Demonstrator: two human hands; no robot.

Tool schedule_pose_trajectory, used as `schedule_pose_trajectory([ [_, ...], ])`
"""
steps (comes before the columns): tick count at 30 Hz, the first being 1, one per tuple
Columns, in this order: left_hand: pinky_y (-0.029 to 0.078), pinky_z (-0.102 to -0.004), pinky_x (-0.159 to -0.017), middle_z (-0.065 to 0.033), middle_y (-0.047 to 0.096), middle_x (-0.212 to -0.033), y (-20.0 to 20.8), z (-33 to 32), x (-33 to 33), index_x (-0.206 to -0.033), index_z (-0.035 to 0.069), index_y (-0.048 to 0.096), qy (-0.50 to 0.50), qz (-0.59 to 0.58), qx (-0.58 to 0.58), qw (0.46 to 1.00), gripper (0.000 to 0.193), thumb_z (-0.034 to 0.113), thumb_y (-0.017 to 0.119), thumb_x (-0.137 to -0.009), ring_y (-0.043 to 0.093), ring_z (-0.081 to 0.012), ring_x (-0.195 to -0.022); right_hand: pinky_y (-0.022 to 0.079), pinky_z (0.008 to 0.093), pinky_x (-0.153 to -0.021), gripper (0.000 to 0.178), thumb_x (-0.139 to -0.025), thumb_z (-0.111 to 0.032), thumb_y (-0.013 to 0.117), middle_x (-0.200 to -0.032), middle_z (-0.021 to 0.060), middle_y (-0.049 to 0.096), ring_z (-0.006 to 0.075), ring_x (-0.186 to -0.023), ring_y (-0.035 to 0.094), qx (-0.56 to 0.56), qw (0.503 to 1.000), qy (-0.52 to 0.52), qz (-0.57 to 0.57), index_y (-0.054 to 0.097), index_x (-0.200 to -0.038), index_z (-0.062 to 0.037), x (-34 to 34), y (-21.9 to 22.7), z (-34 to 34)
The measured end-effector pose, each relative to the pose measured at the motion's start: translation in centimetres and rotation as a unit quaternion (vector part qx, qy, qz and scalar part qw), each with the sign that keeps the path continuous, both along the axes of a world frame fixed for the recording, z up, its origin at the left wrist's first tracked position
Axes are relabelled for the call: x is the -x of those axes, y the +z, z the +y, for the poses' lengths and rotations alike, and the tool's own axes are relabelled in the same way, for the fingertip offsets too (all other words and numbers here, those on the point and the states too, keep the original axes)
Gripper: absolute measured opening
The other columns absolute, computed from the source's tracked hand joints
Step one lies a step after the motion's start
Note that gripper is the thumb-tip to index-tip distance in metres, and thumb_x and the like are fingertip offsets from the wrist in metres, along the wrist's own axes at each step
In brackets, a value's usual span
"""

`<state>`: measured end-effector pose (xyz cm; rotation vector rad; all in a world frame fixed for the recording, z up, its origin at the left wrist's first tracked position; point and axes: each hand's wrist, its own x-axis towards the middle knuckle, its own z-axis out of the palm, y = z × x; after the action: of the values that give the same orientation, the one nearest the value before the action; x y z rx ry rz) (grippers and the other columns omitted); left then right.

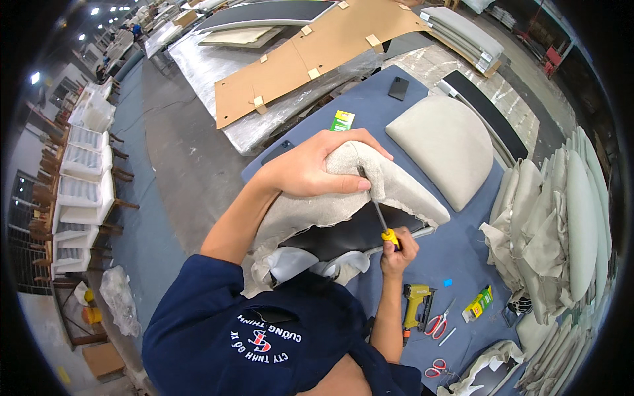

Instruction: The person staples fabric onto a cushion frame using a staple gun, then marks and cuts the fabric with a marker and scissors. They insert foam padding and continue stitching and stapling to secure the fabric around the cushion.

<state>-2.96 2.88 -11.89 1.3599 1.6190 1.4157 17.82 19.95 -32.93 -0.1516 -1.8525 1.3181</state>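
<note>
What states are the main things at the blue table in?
Held seat: partly covered, dark underside exposed
Left hand: gripping held seat
Yellow-handled tool: held, tip at seat's fabric fold
Right hand: closed around tool handle
Rounded cushion: fabric-covered, lying flat
Staple gun: lying down, unheld
Upper red scissors: lying loose, unheld
Lower red scissors: lying loose, unheld
Black phone: lying flat, screen state unclear

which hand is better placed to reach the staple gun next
Probably the right hand: it is nearer the staple gun, though it must first put down the screwdriver; the left hand grips the fabric.
</note>
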Motion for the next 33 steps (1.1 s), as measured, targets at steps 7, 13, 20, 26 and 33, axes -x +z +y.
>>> schedule_pose_trajectory([
  [7,0.048,-0.0396,-0.107,-0.0181,0.066,-0.136,0.2,-0.9,-0.9,-0.134,0.000,0.061,-0.009,0.021,-0.011,1.000,0.057,0.020,0.077,-0.083,0.064,-0.0269,-0.124,0.044,0.0376,-0.055,0.060,-0.091,-0.060,0.070,-0.073,0.0123,0.060,0.0282,-0.063,0.060,-0.169,0.984,-0.053,0.004,0.063,-0.084,-0.0003,0.4,0.4,3.7],
  [13,0.048,-0.0406,-0.106,-0.0204,0.065,-0.137,0.1,-1.9,-1.3,-0.133,0.000,0.061,-0.006,0.022,-0.025,0.999,0.060,0.020,0.079,-0.079,0.065,-0.0306,-0.123,0.045,0.0394,-0.056,0.065,-0.087,-0.067,0.068,-0.076,0.0117,0.061,0.0296,-0.064,0.061,-0.294,0.949,-0.109,0.006,0.065,-0.088,-0.0022,0.2,2.1,6.8],
  [20,0.048,-0.0410,-0.107,-0.0198,0.065,-0.137,0.4,-2.4,-1.7,-0.133,0.001,0.061,0.002,0.039,-0.013,0.999,0.060,0.018,0.079,-0.079,0.064,-0.0309,-0.125,0.043,0.0379,-0.056,0.066,-0.088,-0.069,0.062,-0.075,0.0100,0.058,0.0280,-0.063,0.058,-0.322,0.946,-0.033,-0.006,0.063,-0.088,-0.0028,1.7,5.3,10.3],
  [26,0.046,-0.0399,-0.109,-0.0176,0.065,-0.137,0.5,-1.7,-1.5,-0.133,0.000,0.060,-0.031,0.070,-0.041,0.996,0.058,0.014,0.078,-0.080,0.062,-0.0286,-0.127,0.041,0.0405,-0.057,0.064,-0.088,-0.066,0.063,-0.078,0.0112,0.058,0.0306,-0.063,0.055,-0.377,0.926,0.026,-0.005,0.062,-0.090,-0.0017,3.6,9.1,12.5],
  [33,0.044,-0.0382,-0.111,-0.0141,0.064,-0.138,0.3,-1.5,-0.9,-0.135,0.001,0.059,0.018,0.020,-0.016,1.000,0.061,0.018,0.081,-0.082,0.060,-0.0240,-0.128,0.043,0.0405,-0.055,0.057,-0.095,-0.057,0.065,-0.072,0.0129,0.055,0.0320,-0.061,0.057,-0.246,0.964,0.003,-0.100,0.063,-0.088,-0.0007,-2.5,7.0,7.5],
])
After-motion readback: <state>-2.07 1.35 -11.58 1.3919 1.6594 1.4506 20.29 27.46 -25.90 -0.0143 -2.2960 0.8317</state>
